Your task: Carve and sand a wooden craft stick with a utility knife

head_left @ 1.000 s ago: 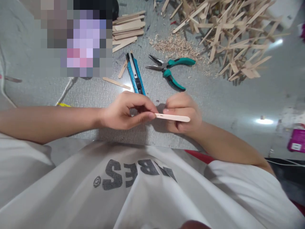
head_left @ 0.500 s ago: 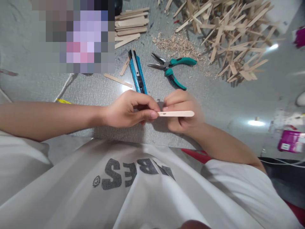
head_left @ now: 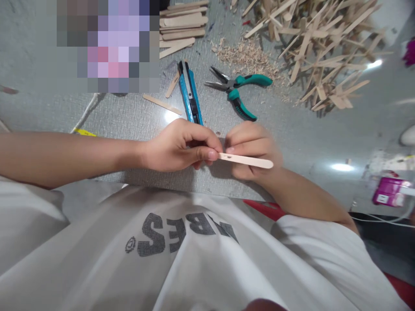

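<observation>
Wooden stick [head_left: 247,160] pinched at both ends over the grey tabletop [head_left: 324,125]: left hand [head_left: 177,147] with fingers closed on its left tip, right hand [head_left: 251,149] gripping from behind. Since half a second ago, tilted, right end lower toward 4 o'clock; hands barely shifted. Blue utility knife [head_left: 190,92] just beyond the left knuckles at 12 o'clock, teal pliers [head_left: 238,88] near at 1 o'clock, stick heap [head_left: 317,47] well apart at 2 o'clock. Bare tabletop at 3 o'clock; near edge close under the wrists.

wooden stick [head_left: 246,160] | far end dipped since 0.5 s ago
</observation>
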{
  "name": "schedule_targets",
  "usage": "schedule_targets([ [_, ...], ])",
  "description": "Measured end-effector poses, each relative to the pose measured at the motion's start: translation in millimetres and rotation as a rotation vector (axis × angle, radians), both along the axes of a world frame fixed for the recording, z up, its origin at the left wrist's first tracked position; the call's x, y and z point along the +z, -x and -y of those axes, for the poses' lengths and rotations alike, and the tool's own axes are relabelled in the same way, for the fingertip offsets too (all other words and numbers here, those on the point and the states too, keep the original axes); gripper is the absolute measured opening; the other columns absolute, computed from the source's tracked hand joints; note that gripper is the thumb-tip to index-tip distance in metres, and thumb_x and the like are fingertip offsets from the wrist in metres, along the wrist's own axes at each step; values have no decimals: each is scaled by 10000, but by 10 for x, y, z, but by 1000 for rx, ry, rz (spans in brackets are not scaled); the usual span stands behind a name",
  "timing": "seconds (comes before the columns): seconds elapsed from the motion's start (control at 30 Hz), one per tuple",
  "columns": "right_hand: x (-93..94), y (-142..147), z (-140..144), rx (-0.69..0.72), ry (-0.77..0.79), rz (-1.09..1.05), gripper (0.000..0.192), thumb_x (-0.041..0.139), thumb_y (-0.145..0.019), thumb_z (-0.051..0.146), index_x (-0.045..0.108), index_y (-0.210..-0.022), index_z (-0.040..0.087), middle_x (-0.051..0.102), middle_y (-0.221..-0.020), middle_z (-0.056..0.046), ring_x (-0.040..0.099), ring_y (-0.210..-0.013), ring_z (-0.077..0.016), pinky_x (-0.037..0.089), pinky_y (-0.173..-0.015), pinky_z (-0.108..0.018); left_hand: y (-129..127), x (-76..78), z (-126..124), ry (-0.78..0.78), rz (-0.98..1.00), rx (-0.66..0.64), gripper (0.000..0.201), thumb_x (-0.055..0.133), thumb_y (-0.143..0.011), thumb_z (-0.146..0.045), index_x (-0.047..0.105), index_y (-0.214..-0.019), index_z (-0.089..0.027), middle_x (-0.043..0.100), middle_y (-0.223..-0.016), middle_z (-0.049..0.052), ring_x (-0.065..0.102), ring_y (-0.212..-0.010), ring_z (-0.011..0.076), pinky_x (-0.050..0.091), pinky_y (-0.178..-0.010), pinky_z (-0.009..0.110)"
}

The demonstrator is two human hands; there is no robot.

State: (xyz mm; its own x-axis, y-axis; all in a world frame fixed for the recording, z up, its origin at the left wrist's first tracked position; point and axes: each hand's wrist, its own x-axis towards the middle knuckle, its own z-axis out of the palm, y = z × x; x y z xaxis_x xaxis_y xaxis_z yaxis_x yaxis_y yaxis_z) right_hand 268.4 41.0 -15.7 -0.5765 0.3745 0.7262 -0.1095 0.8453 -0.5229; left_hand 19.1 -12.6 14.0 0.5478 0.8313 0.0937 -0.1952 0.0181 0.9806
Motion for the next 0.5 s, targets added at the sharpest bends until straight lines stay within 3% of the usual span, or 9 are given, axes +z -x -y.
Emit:
schedule_targets([
  [0.13,-56,-8,22,32,54,-26,192,712,-1216,533,782,-1299,374,774,-857,11,762,-674,-189,686,-680,-373,3,-12,3,-13,1,-17,494,890,-1069,-675,864,-933,-201,808,-776,43,715,-595,119,564,-549,221],
  [0.3,51,21,20,110,57,0,131,676,-1247,440,755,-1193,351,726,-769,38,776,-658,-179,697,-699,-344,24,27,-4,-54,-22,-67,274,846,-1124,-430,866,-969,-205,840,-871,47,744,-689,116,616,-661,231],
  [0.5,154,70,59,109,103,24,168,619,-1283,402,711,-1154,345,681,-752,80,648,-518,-116,596,-581,-288,34,99,-12,-225,-35,-45,220,668,-1126,-158,846,-996,-156,867,-937,68,759,-756,89,597,-712,214],
])
